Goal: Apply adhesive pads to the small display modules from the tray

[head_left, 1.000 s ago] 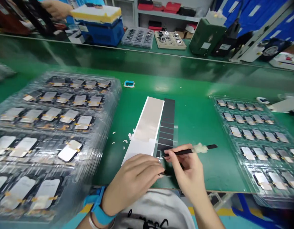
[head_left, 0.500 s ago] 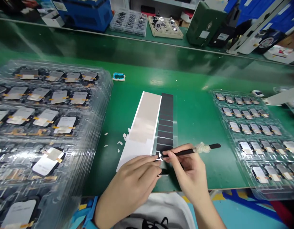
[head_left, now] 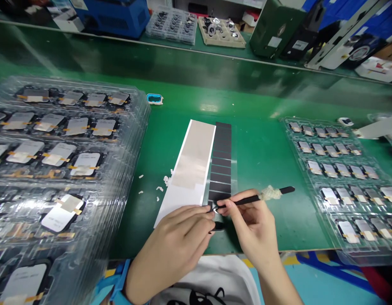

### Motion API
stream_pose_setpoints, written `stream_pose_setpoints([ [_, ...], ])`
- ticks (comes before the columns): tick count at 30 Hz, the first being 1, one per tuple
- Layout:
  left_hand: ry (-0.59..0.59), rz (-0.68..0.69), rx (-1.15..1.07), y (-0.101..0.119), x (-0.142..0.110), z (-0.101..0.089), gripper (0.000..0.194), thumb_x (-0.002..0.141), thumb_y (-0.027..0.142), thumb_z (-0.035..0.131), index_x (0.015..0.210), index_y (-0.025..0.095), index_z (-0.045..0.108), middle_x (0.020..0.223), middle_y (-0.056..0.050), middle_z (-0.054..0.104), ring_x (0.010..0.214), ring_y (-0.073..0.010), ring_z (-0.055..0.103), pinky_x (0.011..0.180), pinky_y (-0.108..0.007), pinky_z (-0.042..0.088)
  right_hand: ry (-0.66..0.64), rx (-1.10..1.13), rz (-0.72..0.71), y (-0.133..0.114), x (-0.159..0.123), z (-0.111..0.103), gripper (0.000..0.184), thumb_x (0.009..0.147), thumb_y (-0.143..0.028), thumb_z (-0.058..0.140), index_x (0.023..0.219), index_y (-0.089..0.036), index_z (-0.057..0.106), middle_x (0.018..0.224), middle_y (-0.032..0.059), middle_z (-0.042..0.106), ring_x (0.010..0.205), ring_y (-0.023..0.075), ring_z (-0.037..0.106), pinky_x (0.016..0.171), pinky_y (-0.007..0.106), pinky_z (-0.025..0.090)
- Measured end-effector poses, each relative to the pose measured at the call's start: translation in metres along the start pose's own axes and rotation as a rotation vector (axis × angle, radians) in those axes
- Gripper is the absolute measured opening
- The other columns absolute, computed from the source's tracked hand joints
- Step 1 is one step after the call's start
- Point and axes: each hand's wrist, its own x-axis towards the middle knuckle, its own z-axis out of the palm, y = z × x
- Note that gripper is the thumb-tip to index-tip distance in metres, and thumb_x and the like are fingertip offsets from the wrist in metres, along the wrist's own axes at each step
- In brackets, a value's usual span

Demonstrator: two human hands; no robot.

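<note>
Right at six o'clock on the green table (head_left: 262, 152), the right hand (head_left: 253, 231) pinches black tweezers (head_left: 256, 198), their tip touching the near end of the strip of dark stickers (head_left: 221, 163). The left hand (head_left: 176, 245) presses fingertips on the white backing sheet (head_left: 192, 165) just beside it. Clear trays of parts sit at nine o'clock (head_left: 56, 140) and three o'clock (head_left: 345, 169).

Green workbench (head_left: 265, 156): at left, a stack of clear trays (head_left: 65, 140) of small panels; at right, another clear tray (head_left: 345, 178) of smaller panels. Centre: a white strip (head_left: 191, 163) touching a black strip (head_left: 221, 159), with white scraps (head_left: 159, 186) just left. Far centre-left: a small blue frame (head_left: 154, 99).
</note>
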Motion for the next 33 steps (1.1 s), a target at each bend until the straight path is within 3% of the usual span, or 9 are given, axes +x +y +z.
stream_pose_setpoints([
  [9, -0.028, 0.013, -0.065, 0.001, -0.001, -0.002, 0.012, 0.098, 0.009, 0.050, 0.098, 0.016, 0.061, 0.098, -0.006, 0.076, 0.098, -0.0202, 0.073, 0.090, -0.035, 0.059, -0.033, 0.096, 0.050, -0.009, 0.008, -0.010, 0.007, 0.094, -0.022, 0.065, 0.090, -0.022, 0.059, 0.080, -0.0006, 0.075, 0.066, 0.0072, 0.073, 0.063, 0.013, 0.060],
  [15, -0.085, 0.050, -0.125, 0.003, -0.003, -0.003, 0.013, 0.098, 0.009, 0.050, 0.100, 0.015, 0.062, 0.105, -0.007, 0.075, 0.105, -0.0193, 0.070, 0.096, -0.032, 0.056, -0.073, 0.141, 0.077, -0.006, 0.018, -0.017, 0.009, 0.092, -0.025, 0.067, 0.090, -0.021, 0.060, 0.077, -0.0002, 0.074, 0.063, 0.0072, 0.072, 0.062, 0.013, 0.060],
  [17, -0.032, 0.046, -0.128, 0.003, -0.003, -0.004, 0.013, 0.096, 0.008, 0.053, 0.099, 0.015, 0.064, 0.110, -0.008, 0.073, 0.106, -0.0194, 0.068, 0.094, -0.031, 0.055, -0.119, 0.161, 0.103, -0.006, 0.023, -0.018, 0.012, 0.091, -0.026, 0.069, 0.089, -0.020, 0.059, 0.075, 0.0001, 0.074, 0.061, 0.0071, 0.071, 0.061, 0.013, 0.060],
  [19, 0.107, 0.012, -0.125, 0.003, -0.003, -0.005, 0.013, 0.094, 0.006, 0.059, 0.097, 0.016, 0.067, 0.103, -0.007, 0.071, 0.095, -0.0168, 0.068, 0.084, -0.028, 0.056, -0.135, 0.185, 0.122, -0.006, 0.025, -0.020, 0.014, 0.090, -0.027, 0.070, 0.087, -0.019, 0.059, 0.073, 0.0002, 0.074, 0.059, 0.0070, 0.070, 0.059, 0.012, 0.059],
  [22, 0.326, -0.098, -0.166, 0.002, -0.004, -0.005, 0.018, 0.088, 0.003, 0.069, 0.098, 0.018, 0.070, 0.087, -0.001, 0.069, 0.078, -0.0107, 0.065, 0.072, -0.021, 0.053, -0.069, 0.250, 0.096, -0.010, 0.023, -0.020, 0.013, 0.090, -0.025, 0.071, 0.086, -0.020, 0.059, 0.074, 0.0003, 0.076, 0.059, 0.0072, 0.071, 0.059, 0.012, 0.059],
  [24, 0.401, -0.188, -0.219, 0.001, -0.006, -0.004, 0.021, 0.085, 0.003, 0.073, 0.095, 0.021, 0.069, 0.086, 0.001, 0.071, 0.078, -0.0100, 0.067, 0.074, -0.019, 0.053, -0.019, 0.352, 0.053, -0.014, 0.019, -0.016, 0.010, 0.092, -0.023, 0.069, 0.088, -0.021, 0.059, 0.076, -0.0008, 0.077, 0.062, 0.0086, 0.073, 0.061, 0.014, 0.061],
  [29, 0.398, -0.381, -0.287, 0.001, -0.006, -0.002, 0.020, 0.086, 0.009, 0.072, 0.083, 0.022, 0.057, 0.084, 0.005, 0.074, 0.076, -0.0100, 0.071, 0.071, -0.017, 0.053, 0.032, 0.537, -0.055, -0.027, 0.006, 0.010, 0.009, 0.096, -0.018, 0.064, 0.095, -0.025, 0.058, 0.081, -0.0022, 0.079, 0.082, 0.0152, 0.079, 0.080, 0.029, 0.066],
  [33, 0.325, -0.360, -0.165, 0.004, -0.003, -0.004, 0.017, 0.092, 0.012, 0.062, 0.084, 0.022, 0.050, 0.074, 0.007, 0.067, 0.063, -0.0076, 0.064, 0.059, -0.015, 0.047, 0.027, 0.564, -0.182, -0.036, -0.003, 0.030, 0.015, 0.096, -0.011, 0.059, 0.097, -0.026, 0.059, 0.085, -0.0016, 0.079, 0.088, 0.0171, 0.078, 0.085, 0.034, 0.066],
])
